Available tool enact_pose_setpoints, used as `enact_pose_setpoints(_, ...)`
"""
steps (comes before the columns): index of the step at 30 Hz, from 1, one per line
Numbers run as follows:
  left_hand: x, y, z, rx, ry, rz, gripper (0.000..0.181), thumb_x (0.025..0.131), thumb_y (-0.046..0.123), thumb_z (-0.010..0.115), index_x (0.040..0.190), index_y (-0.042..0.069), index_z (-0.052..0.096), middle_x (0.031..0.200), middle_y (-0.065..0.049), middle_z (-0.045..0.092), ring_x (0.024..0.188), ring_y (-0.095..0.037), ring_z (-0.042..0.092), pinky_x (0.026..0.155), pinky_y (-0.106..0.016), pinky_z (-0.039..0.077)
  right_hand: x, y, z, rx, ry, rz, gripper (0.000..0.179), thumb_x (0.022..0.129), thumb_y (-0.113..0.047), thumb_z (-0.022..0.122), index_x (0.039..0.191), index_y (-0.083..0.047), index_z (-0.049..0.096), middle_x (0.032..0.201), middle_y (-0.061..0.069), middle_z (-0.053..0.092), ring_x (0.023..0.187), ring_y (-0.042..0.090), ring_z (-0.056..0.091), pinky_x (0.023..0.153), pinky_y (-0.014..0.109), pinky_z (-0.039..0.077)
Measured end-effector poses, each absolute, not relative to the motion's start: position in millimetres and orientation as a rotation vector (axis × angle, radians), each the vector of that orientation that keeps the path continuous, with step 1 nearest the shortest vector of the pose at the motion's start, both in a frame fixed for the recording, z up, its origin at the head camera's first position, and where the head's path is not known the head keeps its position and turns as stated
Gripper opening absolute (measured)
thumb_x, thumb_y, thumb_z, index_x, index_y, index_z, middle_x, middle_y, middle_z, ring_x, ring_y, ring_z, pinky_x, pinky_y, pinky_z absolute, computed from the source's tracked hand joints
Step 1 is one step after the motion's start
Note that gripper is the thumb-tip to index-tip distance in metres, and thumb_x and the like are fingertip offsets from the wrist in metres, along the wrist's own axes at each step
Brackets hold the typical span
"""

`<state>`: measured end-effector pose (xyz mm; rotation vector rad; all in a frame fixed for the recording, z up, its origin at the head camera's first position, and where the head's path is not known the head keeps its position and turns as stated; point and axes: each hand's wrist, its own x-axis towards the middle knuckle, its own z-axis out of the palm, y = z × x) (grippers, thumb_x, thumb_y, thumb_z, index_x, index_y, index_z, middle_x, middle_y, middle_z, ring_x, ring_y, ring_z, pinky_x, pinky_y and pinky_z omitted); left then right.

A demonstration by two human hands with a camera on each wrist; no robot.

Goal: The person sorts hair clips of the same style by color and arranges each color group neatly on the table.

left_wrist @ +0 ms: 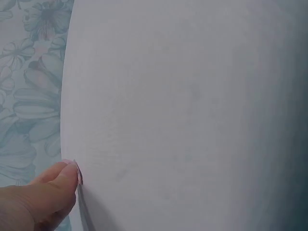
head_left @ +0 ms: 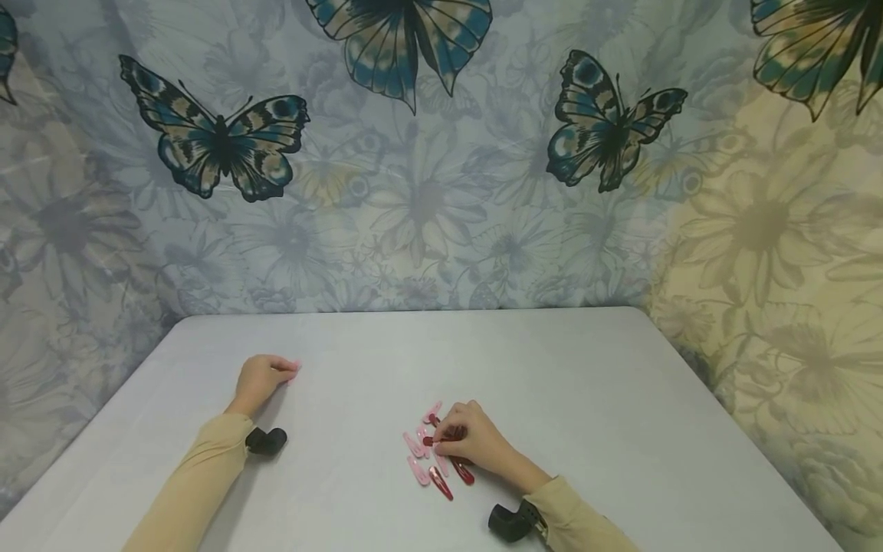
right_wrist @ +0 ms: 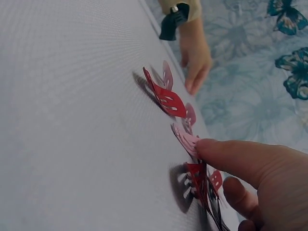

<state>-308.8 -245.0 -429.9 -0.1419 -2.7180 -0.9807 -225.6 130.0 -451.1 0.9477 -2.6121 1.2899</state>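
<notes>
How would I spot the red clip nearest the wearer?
On the table, find the clips by the right hand. At their near edge lies the red clip, with a pink clip just to its left. No other clip reaches lower in the head view.

Head view: soft, muted, fairly even light on the pale worktop point(head_left: 359, 368), a faint diffuse shadow right of the left sleeve point(head_left: 196, 475), the patterned wall point(head_left: 428, 253) cool blue-grey passing to warm yellow at right. Left wrist view: dim, low in contrast, slightly soft; right edge sinks into dark teal. Right wrist view: dim, cool, dark shadows left of the red hair clips point(right_wrist: 161, 91).
</notes>
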Motion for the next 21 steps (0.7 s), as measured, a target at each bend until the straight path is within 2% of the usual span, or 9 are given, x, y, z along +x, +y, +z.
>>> enact_pose_setpoints(7,-304,-251,-433,-0.105,-2.705,-0.984,0.016,0.075,0.007,0.070,0.084,-0.006,0.068,0.085,-0.021,0.063,0.082,-0.037,0.056,0.075,-0.044,0.040,-229,127,-451,1.097,-2.483,1.426,0.014,0.071,-0.001,0.073,0.071,-0.012,0.064,0.065,-0.007,0.057,0.060,0.007,0.048,0.055,0.022,0.041)
enact_pose_setpoints(16,-307,-252,-427,-0.102,-2.806,-0.950,0.019,0.079,0.016,0.068,0.090,0.000,0.070,0.092,-0.019,0.062,0.079,-0.030,0.054,0.068,-0.041,0.040,-208,123,-415,0.922,-2.600,1.477,0.007,0.074,0.001,0.068,0.076,0.000,0.062,0.065,0.008,0.057,0.068,0.029,0.045,0.062,0.034,0.036)
enact_pose_setpoints(19,-308,-251,-425,-0.093,-2.842,-0.922,0.019,0.079,0.017,0.068,0.090,0.002,0.070,0.092,-0.019,0.061,0.081,-0.031,0.054,0.069,-0.042,0.040,-205,123,-412,0.884,-2.606,1.516,0.007,0.076,0.002,0.067,0.080,0.002,0.061,0.066,0.009,0.059,0.065,0.023,0.050,0.081,0.040,0.036)
enact_pose_setpoints(21,-308,-250,-424,-0.083,-2.860,-0.913,0.019,0.079,0.017,0.068,0.089,0.002,0.070,0.093,-0.020,0.059,0.082,-0.032,0.053,0.069,-0.042,0.040,-210,125,-421,0.846,-2.613,1.530,0.008,0.077,0.001,0.067,0.082,0.002,0.062,0.066,0.008,0.060,0.064,0.019,0.050,0.081,0.040,0.036)
